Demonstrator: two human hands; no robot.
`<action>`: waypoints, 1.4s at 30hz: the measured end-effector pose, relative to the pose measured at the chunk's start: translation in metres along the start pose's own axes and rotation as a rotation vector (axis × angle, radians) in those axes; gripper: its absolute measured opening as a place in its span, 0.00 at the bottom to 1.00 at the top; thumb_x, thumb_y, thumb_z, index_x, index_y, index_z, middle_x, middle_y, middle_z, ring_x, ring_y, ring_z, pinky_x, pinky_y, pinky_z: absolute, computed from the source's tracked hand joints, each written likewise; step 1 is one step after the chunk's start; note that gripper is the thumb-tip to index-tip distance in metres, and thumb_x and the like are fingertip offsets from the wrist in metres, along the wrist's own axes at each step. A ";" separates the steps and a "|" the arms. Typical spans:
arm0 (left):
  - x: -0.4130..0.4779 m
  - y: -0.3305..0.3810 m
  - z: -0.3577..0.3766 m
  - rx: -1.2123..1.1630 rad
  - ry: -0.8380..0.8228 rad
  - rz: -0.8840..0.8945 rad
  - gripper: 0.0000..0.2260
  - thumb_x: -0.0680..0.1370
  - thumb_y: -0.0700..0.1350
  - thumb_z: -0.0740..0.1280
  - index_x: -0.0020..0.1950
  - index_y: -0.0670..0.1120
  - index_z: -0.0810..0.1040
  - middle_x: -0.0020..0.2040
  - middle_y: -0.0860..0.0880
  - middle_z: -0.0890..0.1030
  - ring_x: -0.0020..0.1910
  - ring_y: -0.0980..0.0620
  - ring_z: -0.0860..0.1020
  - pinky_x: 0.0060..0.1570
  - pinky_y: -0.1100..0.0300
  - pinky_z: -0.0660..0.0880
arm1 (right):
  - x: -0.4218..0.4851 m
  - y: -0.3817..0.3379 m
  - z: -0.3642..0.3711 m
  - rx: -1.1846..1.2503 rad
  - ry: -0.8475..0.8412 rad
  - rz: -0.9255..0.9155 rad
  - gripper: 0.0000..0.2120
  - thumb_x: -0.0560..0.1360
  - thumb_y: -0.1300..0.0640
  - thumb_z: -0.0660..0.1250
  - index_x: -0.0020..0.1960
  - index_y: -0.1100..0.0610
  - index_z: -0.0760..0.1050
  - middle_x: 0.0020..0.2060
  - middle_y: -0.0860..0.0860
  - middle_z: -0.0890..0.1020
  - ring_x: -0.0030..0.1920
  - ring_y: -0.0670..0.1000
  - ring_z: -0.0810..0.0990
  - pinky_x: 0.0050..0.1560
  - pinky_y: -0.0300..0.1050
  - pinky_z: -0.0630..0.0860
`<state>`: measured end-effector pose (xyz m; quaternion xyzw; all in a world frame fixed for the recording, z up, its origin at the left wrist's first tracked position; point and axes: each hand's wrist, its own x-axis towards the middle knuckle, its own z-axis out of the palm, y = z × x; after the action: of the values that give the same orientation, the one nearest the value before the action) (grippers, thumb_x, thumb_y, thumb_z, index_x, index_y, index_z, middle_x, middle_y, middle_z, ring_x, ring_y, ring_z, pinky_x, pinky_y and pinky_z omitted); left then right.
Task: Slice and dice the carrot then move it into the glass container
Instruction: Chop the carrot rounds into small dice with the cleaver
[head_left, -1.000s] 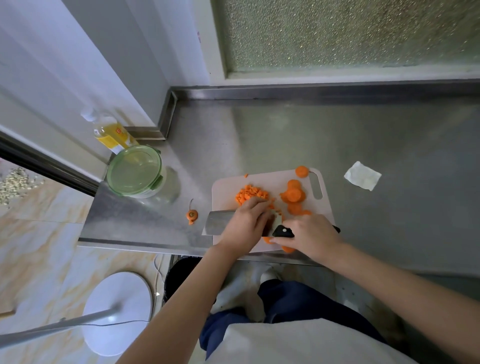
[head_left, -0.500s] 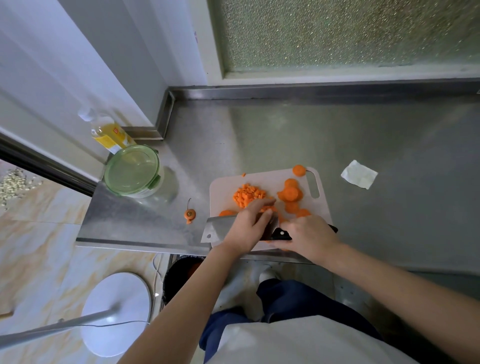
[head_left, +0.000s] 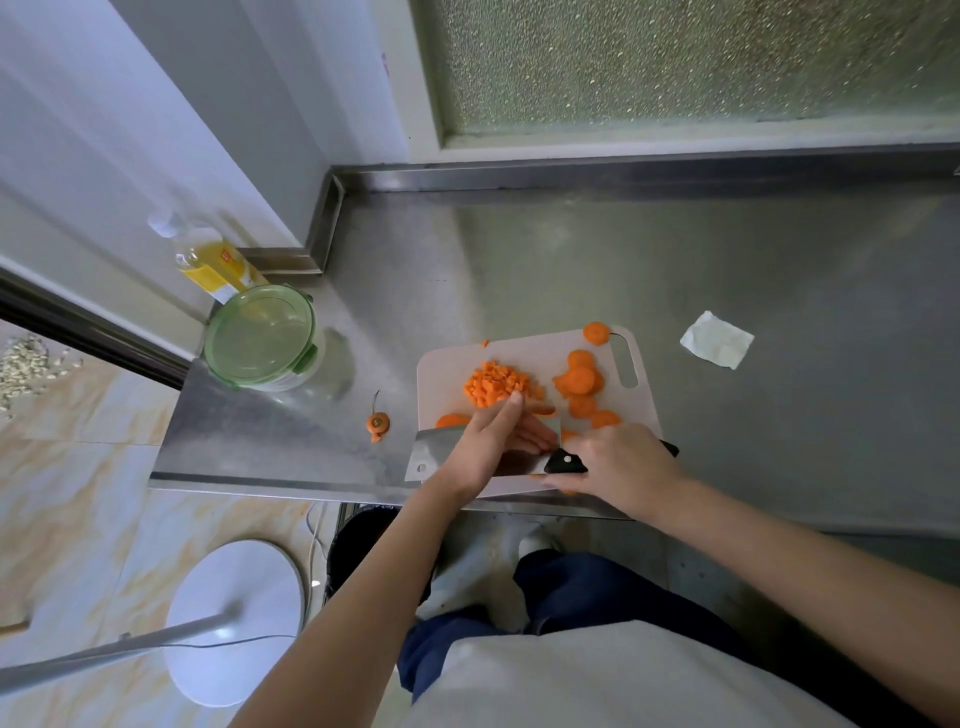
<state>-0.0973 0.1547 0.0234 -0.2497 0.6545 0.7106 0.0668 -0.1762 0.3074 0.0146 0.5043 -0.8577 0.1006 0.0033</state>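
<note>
A pale cutting board (head_left: 524, 356) lies at the steel counter's front edge. On it sit a pile of diced carrot (head_left: 493, 385) and several round carrot slices (head_left: 581, 379). My right hand (head_left: 618, 467) grips the black handle of a cleaver (head_left: 436, 449), whose blade lies across the board's near side. My left hand (head_left: 491, 441) reaches over the blade with straight fingers that touch carrot pieces just below the diced pile. The glass container (head_left: 260, 338), with its green lid on, stands left of the board.
A carrot top (head_left: 378, 422) lies on the counter between container and board. A bottle of yellow oil (head_left: 213, 260) stands behind the container. A folded white paper (head_left: 717, 340) lies right of the board. One slice (head_left: 596, 332) sits by the board's handle hole.
My left hand's fingers have stretched out from a curled hold toward the diced pile. The cleaver has shifted slightly, and a slice now shows left of my left hand.
</note>
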 end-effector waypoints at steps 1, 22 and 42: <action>0.001 0.000 0.001 -0.032 0.003 -0.032 0.18 0.83 0.48 0.50 0.53 0.41 0.77 0.44 0.43 0.81 0.44 0.49 0.80 0.48 0.61 0.76 | 0.001 -0.001 0.000 -0.010 -0.012 0.006 0.22 0.55 0.37 0.79 0.24 0.53 0.73 0.16 0.48 0.71 0.16 0.48 0.70 0.24 0.34 0.54; 0.003 0.006 -0.007 -0.020 0.109 -0.004 0.14 0.83 0.48 0.52 0.56 0.44 0.75 0.45 0.47 0.81 0.48 0.53 0.79 0.53 0.64 0.74 | 0.001 0.000 0.000 -0.005 -0.053 -0.021 0.24 0.62 0.36 0.76 0.25 0.53 0.71 0.18 0.48 0.71 0.18 0.50 0.71 0.24 0.37 0.57; -0.024 -0.009 -0.033 0.450 0.322 0.128 0.10 0.81 0.43 0.59 0.58 0.44 0.77 0.52 0.50 0.78 0.50 0.65 0.75 0.49 0.70 0.69 | 0.004 -0.003 -0.011 0.106 -0.180 0.031 0.25 0.72 0.33 0.62 0.41 0.56 0.78 0.35 0.51 0.81 0.38 0.54 0.80 0.36 0.42 0.61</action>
<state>-0.0641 0.1298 0.0249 -0.2962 0.8123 0.5016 -0.0294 -0.1770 0.3046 0.0262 0.4972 -0.8558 0.1003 -0.1018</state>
